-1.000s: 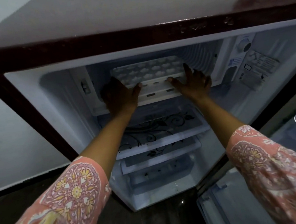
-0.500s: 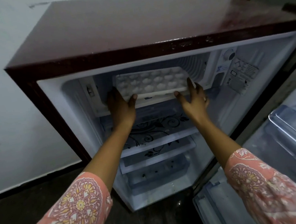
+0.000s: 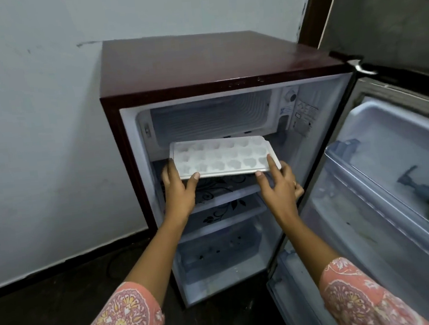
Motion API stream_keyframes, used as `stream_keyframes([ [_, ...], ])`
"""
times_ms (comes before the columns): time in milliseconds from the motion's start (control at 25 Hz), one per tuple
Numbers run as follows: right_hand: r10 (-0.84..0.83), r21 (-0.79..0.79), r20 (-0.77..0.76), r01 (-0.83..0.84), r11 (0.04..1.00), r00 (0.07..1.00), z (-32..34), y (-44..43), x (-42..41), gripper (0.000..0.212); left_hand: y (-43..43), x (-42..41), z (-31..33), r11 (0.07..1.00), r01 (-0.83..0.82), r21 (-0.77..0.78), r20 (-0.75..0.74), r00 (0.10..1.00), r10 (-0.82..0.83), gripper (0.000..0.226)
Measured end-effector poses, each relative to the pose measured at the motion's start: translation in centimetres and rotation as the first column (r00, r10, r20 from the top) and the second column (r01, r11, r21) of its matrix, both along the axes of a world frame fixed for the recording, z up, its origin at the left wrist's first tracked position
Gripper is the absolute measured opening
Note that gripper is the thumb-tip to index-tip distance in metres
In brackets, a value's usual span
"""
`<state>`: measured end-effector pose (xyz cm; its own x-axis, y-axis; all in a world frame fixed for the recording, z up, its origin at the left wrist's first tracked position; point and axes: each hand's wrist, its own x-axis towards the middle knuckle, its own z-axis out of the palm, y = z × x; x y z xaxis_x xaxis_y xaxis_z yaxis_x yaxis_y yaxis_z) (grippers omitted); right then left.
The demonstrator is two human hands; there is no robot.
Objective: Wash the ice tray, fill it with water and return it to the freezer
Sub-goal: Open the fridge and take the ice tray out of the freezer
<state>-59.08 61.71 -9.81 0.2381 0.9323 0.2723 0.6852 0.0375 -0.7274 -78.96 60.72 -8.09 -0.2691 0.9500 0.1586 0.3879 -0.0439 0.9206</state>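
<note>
A white ice tray [image 3: 223, 156] with several rounded cells hangs level in front of the small fridge, just below the open freezer compartment [image 3: 211, 118]. My left hand [image 3: 178, 189] grips its near left corner, thumb on the front rim and fingers under it. At the near right corner my right hand [image 3: 279, 185] holds it the same way, with the index finger up the right edge. What the cells contain I cannot make out.
The maroon fridge [image 3: 198, 64] stands against a pale wall. Its door [image 3: 393, 184] is swung open at the right, with shelves inside. Glass shelves with a black floral print [image 3: 221, 188] and a bottom drawer [image 3: 217, 256] lie under the tray. The floor is dark.
The tray has come out of the freezer compartment and down towards me, held by both hands. My head has pulled back, so the whole fridge and its door show.
</note>
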Motion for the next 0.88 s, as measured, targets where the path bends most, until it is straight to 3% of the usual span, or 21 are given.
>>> stream_keyframes([
  [320,-0.08,-0.013,-0.02,0.08,0.997,0.997,0.3,-11.0,2.0,0.063,-9.2,1.0,-0.7,0.994,0.107,-0.035,0.141,0.985,-0.101,0.071],
  [680,-0.102,-0.191,-0.023,0.096,0.977,0.995,0.0,-21.9,5.3,0.104,-16.4,2.1,-1.9,0.957,0.285,-0.047,0.237,0.934,-0.266,0.081],
  [880,-0.171,-0.165,-0.109,0.152,0.975,0.979,-0.4,-27.5,8.7,0.089,-19.8,5.0,-2.7,0.92,0.388,-0.06,0.251,0.898,-0.363,0.088],
])
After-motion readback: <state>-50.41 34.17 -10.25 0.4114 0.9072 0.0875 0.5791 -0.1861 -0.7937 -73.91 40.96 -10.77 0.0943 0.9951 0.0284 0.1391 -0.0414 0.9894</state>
